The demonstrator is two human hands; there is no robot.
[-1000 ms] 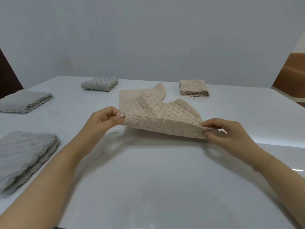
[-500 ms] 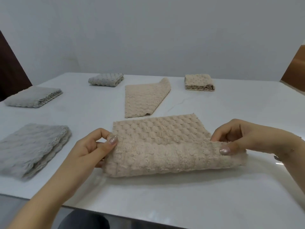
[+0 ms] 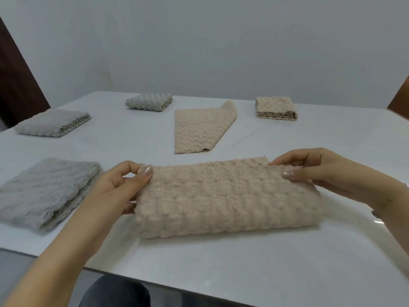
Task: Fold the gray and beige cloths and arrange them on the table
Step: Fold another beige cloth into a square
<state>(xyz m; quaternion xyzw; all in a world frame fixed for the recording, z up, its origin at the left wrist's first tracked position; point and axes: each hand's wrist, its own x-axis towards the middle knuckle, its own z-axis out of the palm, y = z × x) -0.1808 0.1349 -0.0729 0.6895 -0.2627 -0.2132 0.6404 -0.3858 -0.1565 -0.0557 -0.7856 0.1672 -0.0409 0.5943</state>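
Note:
A beige textured cloth (image 3: 225, 198) lies folded into a long band near the front of the white table (image 3: 265, 262). My left hand (image 3: 124, 187) pinches its upper left corner between thumb and fingers. My right hand (image 3: 321, 173) pinches the upper right corner the same way. Behind it a second beige cloth (image 3: 199, 127) lies flat in a half fold with one corner curled up. A small folded beige cloth (image 3: 275, 107) sits at the back right. Three folded gray cloths rest on the left: the near one (image 3: 44, 191), the middle one (image 3: 53, 122) and the far one (image 3: 149, 101).
A plain gray wall stands behind the table. Dark brown panels (image 3: 15, 80) show at the far left and far right. The table's front edge runs just below my forearms, with my dark-clothed knee (image 3: 115, 293) under it.
The cloth in my hands came off the flat beige one, was drawn toward me and folded over into a band. It now lies lower and flatter on the table, with both hands still at its corners.

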